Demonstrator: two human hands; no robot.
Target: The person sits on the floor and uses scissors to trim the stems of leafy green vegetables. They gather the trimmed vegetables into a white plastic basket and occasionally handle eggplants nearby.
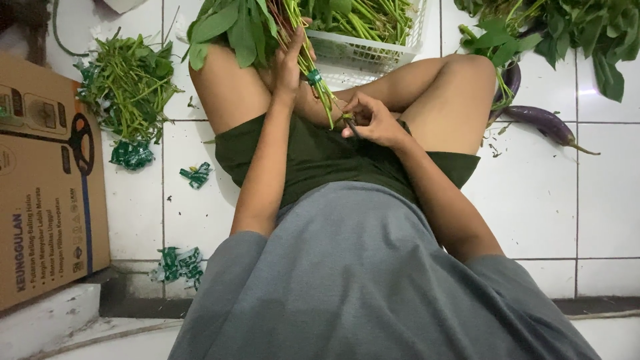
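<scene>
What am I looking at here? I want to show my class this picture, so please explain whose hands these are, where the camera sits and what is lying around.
One camera, worn on a seated person's head, looks down at their lap. The left hand holds a bunch of leafy greens, tied with a green band. The right hand pinches the stem ends; whether it holds a small tool is unclear. On the white tiled floor lie a pile of cut stems, a purple eggplant, a white basket and a cardboard box.

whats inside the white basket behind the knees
The white basket holds green leafy stalks. The bundle in the left hand and the knees cover its lower part, so anything beneath the stalks is hidden.
</scene>
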